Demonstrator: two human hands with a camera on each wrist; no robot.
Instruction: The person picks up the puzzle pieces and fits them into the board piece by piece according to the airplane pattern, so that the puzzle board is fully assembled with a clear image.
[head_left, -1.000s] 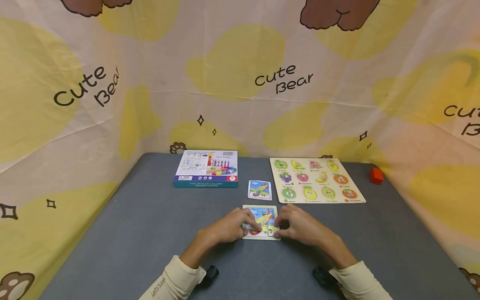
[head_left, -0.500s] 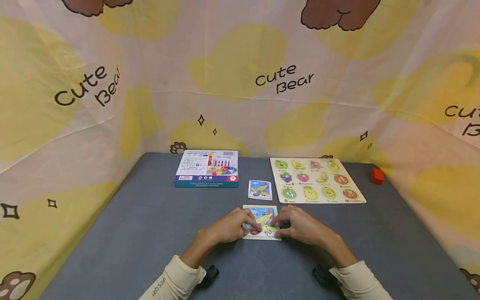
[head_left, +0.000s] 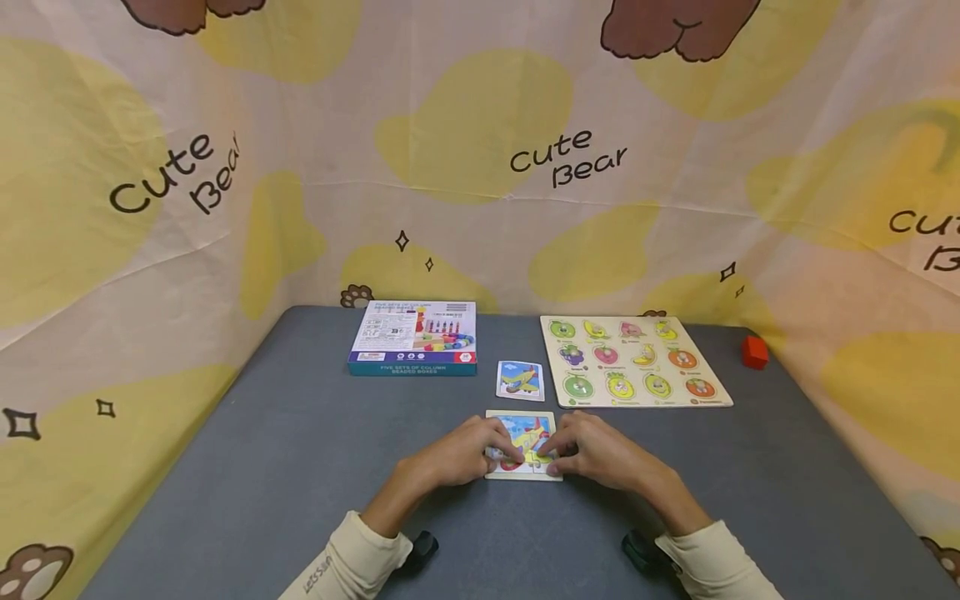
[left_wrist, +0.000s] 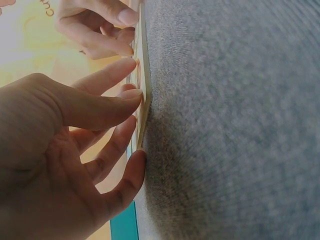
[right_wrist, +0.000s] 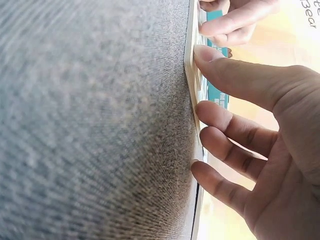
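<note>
A small jigsaw puzzle [head_left: 521,426] in a pale wooden frame, showing a yellow airplane, lies flat in front of the person. My left hand [head_left: 463,452] holds its lower left side, with fingertips on the picture and thumb at the front edge. At the lower right, my right hand [head_left: 603,452] pinches a puzzle piece [right_wrist: 198,80] between thumb and index finger. That piece sits slightly raised at the frame in the right wrist view, partly hidden by the thumb. Just behind the puzzle lies a picture card [head_left: 519,381] with the same airplane.
A boxed bead set [head_left: 412,337] lies at the back left of the grey table [head_left: 300,467]. The fruit board [head_left: 635,362] lies at the back right, and a red block [head_left: 754,352] stands near the right edge. A printed cloth [head_left: 465,125] hangs behind.
The right index finger has moved left over the picture, and the gap seen around the lower right piece has narrowed. The left hand stays in place.
</note>
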